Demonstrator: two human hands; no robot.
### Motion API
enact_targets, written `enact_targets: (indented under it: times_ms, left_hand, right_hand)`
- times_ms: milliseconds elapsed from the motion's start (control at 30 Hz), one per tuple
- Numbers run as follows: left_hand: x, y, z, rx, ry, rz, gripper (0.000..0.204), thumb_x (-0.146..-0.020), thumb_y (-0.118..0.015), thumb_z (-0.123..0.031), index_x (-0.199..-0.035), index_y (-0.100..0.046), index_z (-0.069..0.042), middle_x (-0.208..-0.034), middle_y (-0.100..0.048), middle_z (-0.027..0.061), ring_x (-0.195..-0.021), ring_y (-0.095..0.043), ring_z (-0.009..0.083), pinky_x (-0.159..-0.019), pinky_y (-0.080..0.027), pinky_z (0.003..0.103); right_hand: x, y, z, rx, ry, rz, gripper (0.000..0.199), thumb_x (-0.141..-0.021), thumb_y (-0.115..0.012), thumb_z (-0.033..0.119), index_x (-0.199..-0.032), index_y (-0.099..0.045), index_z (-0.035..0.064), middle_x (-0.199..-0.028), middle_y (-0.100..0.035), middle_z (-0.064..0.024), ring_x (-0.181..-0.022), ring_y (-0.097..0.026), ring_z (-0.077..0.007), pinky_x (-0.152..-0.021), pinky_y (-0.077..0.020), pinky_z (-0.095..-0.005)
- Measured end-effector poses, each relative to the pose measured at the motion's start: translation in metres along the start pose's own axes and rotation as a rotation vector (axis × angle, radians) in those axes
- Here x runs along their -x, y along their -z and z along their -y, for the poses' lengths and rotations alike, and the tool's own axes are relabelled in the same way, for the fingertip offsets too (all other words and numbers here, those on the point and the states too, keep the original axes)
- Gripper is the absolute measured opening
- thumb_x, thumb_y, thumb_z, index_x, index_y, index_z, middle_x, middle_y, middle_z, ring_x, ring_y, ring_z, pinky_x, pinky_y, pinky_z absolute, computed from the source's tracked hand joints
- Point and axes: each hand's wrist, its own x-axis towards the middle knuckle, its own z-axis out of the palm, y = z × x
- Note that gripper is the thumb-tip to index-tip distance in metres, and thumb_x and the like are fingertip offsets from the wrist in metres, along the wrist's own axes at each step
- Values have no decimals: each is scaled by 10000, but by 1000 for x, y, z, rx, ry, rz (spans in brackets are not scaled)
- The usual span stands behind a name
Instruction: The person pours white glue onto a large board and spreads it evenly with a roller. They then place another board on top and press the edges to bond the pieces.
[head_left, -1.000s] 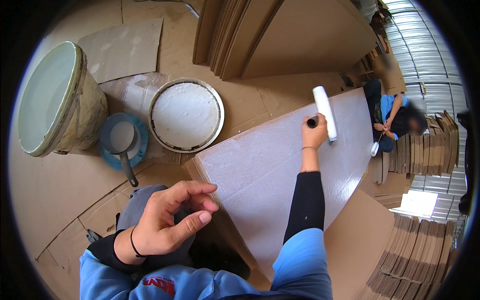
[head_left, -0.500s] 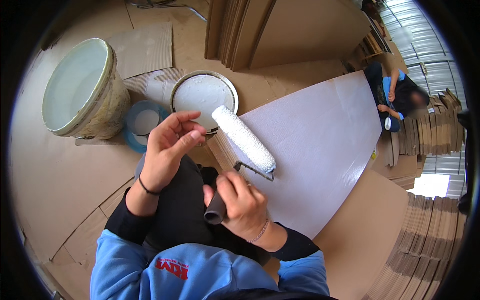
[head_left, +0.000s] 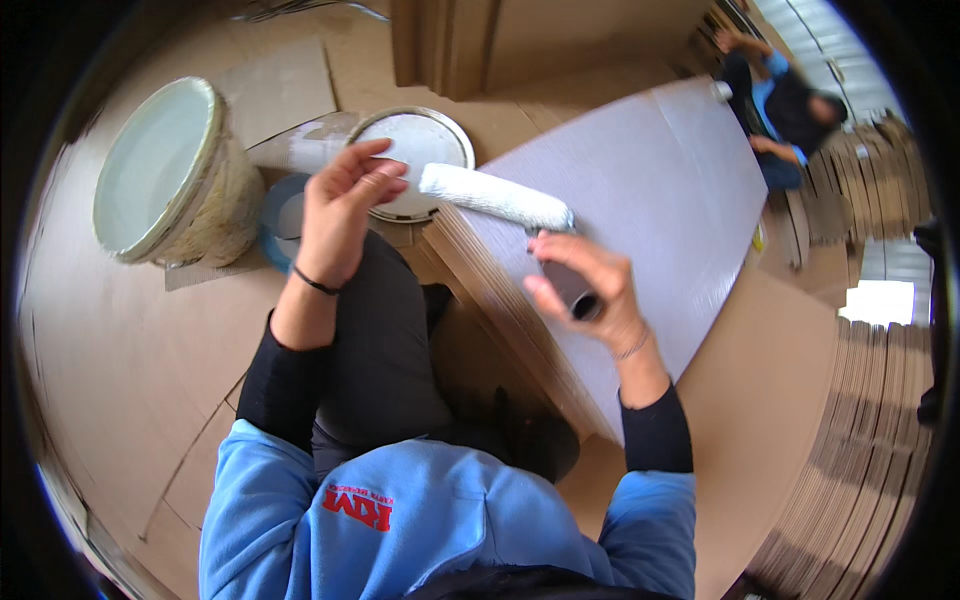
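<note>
Clothing: blue jacket over black sleeves, dark trousers, seated on the cardboard floor [head_left: 120,390].
Right hand [head_left: 590,295]: clenched around the dark handle of a paint roller [head_left: 497,196]; half a second ago it sat lower, closer to the body.
Roller: fuzzy white cylinder, above the near left edge of the board [head_left: 650,230], now raised and more level.
Left hand [head_left: 345,215]: fingers loosely spread, holding nothing, tips just beside the roller's end.
Board: large flat sheet, pale grey coated face, layered brown edge.
Round tray [head_left: 420,135]: white inside, metal rim, beyond the left hand.
Bucket [head_left: 175,175]: stained pale tub, floor's far left.
Far corner: another person [head_left: 790,95] crouching at the board's far end.
</note>
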Motion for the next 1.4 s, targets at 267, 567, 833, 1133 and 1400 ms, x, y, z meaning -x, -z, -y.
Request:
enact_targets:
  times_ms: [267, 567, 833, 1133, 1400]
  left_hand:
    - [-8, 6, 10, -118, -10, 32, 366, -928, -547, -111, -1253, -511, 52, -1070, -637, 123, -928, -615, 167, -857, -484, 289]
    - [-21, 15, 19, -77, 0, 108, 371, -946, -525, -123, -1270, -491, 55, -1111, -620, 140, -994, -610, 190, -910, -459, 294]
    - [-25, -9, 25, -158, 19, 133, 363, -937, -545, -133, -1255, -513, 40, -1102, -622, 119, -964, -611, 171, -884, -471, 286]
    - [-10, -34, 16, -235, -64, 114, 320, -912, -582, -86, -1211, -544, 18, -993, -656, 88, -864, -630, 138, -780, -501, 250]
    - [66, -115, -13, -30, 152, 835, 355, -964, -541, -228, -1201, -561, 35, -1026, -658, 111, -927, -626, 170, -836, -495, 291]
  right_hand:
    - [59, 53, -40, -520, -490, -275, 208, -707, -693, 24, -912, -668, 45, -972, -695, -93, -971, -653, -207, -893, -512, -334]
    - [217, 186, 6, -669, -774, -225, 227, -659, -653, -57, -879, -649, 0, -971, -679, -146, -1012, -634, -267, -966, -463, -416]
    - [282, 260, 45, -284, -1311, 63, 269, -555, -622, -81, -812, -641, -6, -890, -679, -120, -873, -640, -214, -826, -503, -328]
    - [200, 310, 96, -242, -849, -328, 280, -577, -666, -46, -850, -618, -11, -814, -641, -113, -855, -654, -250, -788, -531, -362]
    - [70, 145, 49, 122, -281, -685, 194, -718, -702, -45, -894, -647, 15, -991, -682, -138, -962, -633, -213, -893, -478, -344]
